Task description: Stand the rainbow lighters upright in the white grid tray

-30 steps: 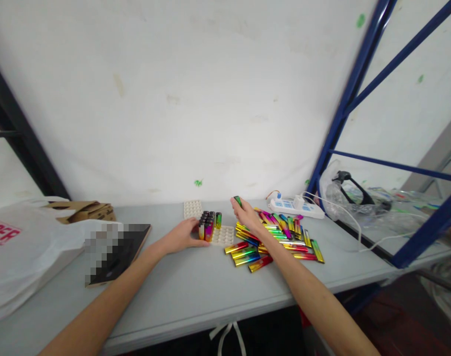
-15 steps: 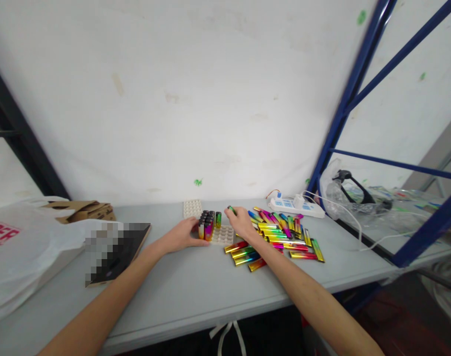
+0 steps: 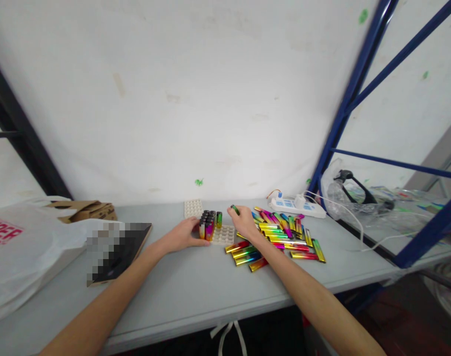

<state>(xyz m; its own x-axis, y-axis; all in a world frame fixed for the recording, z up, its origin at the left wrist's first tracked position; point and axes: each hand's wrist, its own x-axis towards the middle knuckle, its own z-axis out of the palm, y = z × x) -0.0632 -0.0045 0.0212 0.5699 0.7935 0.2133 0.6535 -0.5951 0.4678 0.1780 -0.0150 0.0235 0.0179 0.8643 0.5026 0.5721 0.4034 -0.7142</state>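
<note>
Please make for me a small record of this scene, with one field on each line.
left hand: at the upright cylinders, fingers around their side
right hand: holds a green-topped cylinder
near tray: partly filled, bare cups at right
far tray: no cylinders seen
loose cylinders: lying in a pile
behind pile: power strip

- On the grey flat bench (image 3: 166, 291), a beige plastic grid tray (image 3: 228, 235) is placed near the centre.
- Multicoloured metallic upright tubes (image 3: 207, 223) are grouped over the tray's left part.
- A second beige plastic grid tray (image 3: 193, 208) is set behind, towards the wall (image 3: 210, 99).
- Multicoloured metallic loose tubes (image 3: 281, 231) are piled to the right.
- Behind the pile, a long white plastic power strip (image 3: 310, 208) is laid.
- At left, a black flat rectangular panel (image 3: 131, 244) is flanked by a crumpled white plastic bag (image 3: 28, 252), with folded brown cardboard (image 3: 90, 211) behind.
</note>
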